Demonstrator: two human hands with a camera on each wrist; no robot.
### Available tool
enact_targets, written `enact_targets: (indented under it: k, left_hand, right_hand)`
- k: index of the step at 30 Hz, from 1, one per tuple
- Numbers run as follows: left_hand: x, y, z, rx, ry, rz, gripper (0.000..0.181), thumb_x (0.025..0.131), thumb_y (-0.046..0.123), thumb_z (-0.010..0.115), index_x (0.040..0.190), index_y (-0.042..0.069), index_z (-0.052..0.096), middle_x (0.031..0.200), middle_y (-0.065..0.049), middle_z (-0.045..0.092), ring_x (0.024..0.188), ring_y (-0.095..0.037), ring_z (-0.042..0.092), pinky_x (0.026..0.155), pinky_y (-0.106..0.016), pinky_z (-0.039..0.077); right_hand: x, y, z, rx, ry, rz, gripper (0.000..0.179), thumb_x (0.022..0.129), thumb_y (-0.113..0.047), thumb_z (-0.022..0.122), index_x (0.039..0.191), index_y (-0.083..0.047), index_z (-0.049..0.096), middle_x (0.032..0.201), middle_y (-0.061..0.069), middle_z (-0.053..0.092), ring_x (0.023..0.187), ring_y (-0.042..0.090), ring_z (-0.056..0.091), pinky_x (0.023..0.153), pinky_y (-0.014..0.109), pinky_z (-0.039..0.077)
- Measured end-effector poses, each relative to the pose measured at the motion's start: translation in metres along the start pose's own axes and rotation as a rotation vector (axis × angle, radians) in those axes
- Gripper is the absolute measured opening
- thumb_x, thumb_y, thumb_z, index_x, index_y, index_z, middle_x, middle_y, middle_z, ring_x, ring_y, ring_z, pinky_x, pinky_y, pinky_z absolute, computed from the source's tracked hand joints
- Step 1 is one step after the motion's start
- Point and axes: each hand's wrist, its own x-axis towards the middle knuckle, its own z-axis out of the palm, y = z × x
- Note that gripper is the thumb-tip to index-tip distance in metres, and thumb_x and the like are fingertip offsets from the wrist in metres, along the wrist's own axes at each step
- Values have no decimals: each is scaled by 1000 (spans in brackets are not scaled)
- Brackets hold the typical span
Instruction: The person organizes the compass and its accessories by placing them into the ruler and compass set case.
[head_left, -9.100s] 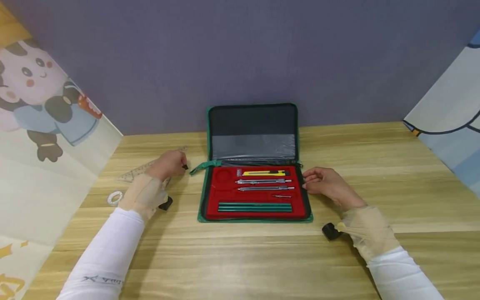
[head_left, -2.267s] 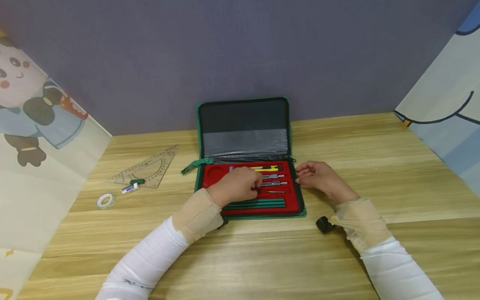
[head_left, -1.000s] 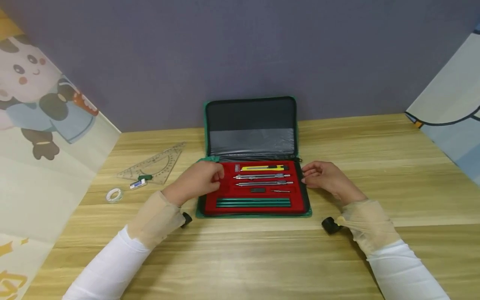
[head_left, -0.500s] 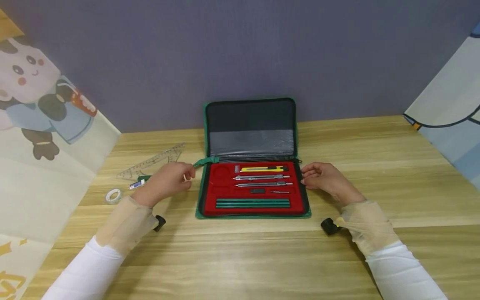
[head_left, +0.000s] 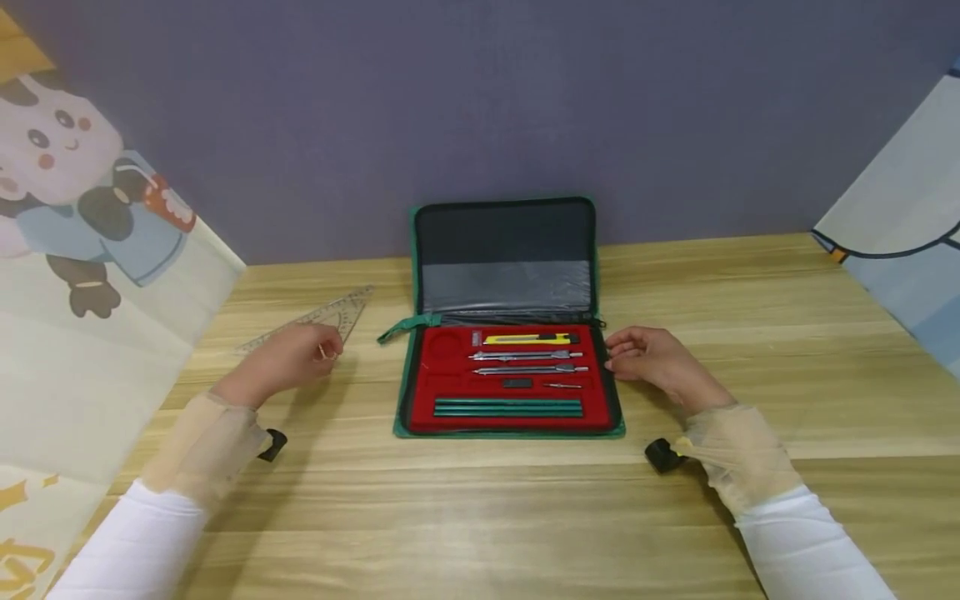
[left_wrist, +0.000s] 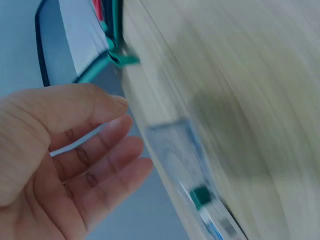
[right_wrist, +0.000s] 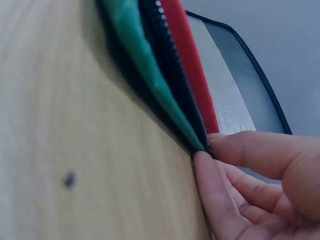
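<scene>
A green zip-up drawing-set case (head_left: pixel 405 417) lies open on the table, lid leaning up at the back. Its red tray (head_left: pixel 465 425) bears a yellow utility knife (head_left: pixel 528 339), two silver compasses (head_left: pixel 525 356), a small dark block (head_left: pixel 517 383) and green pencils (head_left: pixel 507 407). My right hand (head_left: pixel 660 362) pinches the case's right edge between thumb and fingers. Over the clear set square (head_left: pixel 318 321) hangs my left hand (head_left: pixel 281 362), fingers loosely bent with nothing between them. Below it, the left wrist view has a green sharpener (left_wrist: pixel 201 197) and a white eraser (left_wrist: pixel 222 222), both hidden from the head camera.
A round and a rectangular recess in the tray's left part hold nothing. The green strap (head_left: pixel 405 327) sticks out left of the case. A grey wall (head_left: pixel 495 108) stands right behind the case, and printed panels (head_left: pixel 97 208) flank the wooden table (head_left: pixel 480 508).
My left hand set the small dark block into the tray's middle slot, let go, and moved left over the set square. My right hand has stayed at the case's right edge.
</scene>
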Motion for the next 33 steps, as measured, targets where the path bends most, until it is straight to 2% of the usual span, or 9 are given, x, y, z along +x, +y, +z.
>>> enact_targets:
  k: [10,15,23,33]
  left_hand:
    - [-5,-26,2,-7,4,-13,9,78,1,64,87,2,65,84,-7,66,77,-25,63,71,-43,52]
    - [-5,-34,4,3,22,-25,8,79,3,67,86,2,65,84,-9,66,80,-27,62,72,-45,51]
    - [-5,-43,7,19,16,-68,10,77,5,71,84,2,65,84,-10,66,80,-29,62,73,-47,50]
    - [-4,-56,11,8,14,-81,16,71,-5,66,85,0,65,82,-10,65,78,-28,60,72,-46,49]
  right_hand:
    - [2,4,1,-14,16,-4,43,84,5,59,123,15,44,103,17,54,80,6,59,73,23,55]
    - [2,2,1,-16,19,-2,43,84,5,59,124,15,43,103,17,54,80,5,59,73,22,55]
    - [1,2,1,10,0,-4,43,85,6,58,124,16,42,100,13,54,80,4,59,73,21,54]
    - [2,4,1,5,0,-5,44,85,7,57,124,16,42,101,14,54,80,5,59,73,22,54]
